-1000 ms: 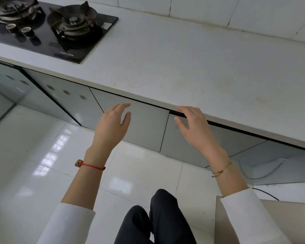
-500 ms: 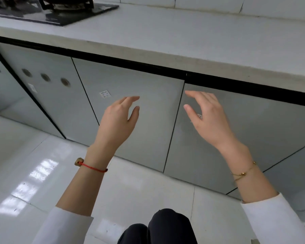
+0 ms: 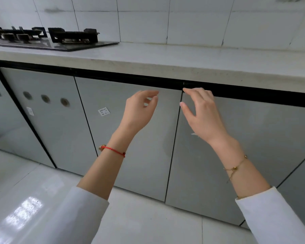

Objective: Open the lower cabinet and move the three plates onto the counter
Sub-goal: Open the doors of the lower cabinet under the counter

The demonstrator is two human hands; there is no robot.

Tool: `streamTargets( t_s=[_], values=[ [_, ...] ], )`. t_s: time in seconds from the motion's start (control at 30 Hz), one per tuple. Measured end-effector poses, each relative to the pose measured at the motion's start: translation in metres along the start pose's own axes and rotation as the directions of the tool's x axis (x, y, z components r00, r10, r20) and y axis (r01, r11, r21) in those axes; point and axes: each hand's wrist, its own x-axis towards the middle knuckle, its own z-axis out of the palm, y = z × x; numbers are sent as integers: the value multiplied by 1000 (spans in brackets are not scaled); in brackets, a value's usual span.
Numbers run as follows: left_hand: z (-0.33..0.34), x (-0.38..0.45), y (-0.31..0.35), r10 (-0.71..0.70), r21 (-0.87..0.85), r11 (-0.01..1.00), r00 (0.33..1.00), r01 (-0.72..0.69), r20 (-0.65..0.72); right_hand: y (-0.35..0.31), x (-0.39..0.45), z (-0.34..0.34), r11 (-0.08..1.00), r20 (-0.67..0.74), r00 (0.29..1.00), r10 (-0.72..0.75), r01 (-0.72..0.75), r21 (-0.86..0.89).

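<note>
Lower cabinet doors (image 3: 130, 138) are flat, glossy grey panels, tall rectangles standing upright, both shut, a thin dark seam between them. Plates not visible. Left hand (image 3: 139, 110) is empty, fingers loosely curled near the left door's top edge. Right hand (image 3: 201, 113) is empty and spread, fingertips (image 3: 186, 89) at the right door's top left corner under the black strip. Matte pale counter (image 3: 183, 60) above carries a black gas hob (image 3: 60, 39) at its left end.
</note>
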Motion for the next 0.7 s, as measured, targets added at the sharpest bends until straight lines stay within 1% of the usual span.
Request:
streamTargets(
  t_s=[0.1,0.2,0.3,0.4,0.47,0.7],
  values=[
    [11,16,8,-136,-200,969,988,148,71,2,4,1,999,-6,1000,12,-12,-31],
    [21,26,11,-241,-405,877,966,260,97,5,5,2,998,-4,1000,24,-24,-57],
    [29,33,12,-312,-563,766,945,312,99,8,6,2,998,-7,999,33,-34,-62],
    [32,36,10,-338,-671,667,934,324,115,9,8,2,997,-8,999,42,-42,-60],
    [32,37,9,-334,-700,637,934,322,126,9,9,3,997,-5,999,43,-43,-57],
    [24,30,6,-306,-669,689,949,278,79,5,7,6,998,-12,999,37,-38,-47]
  ],
)
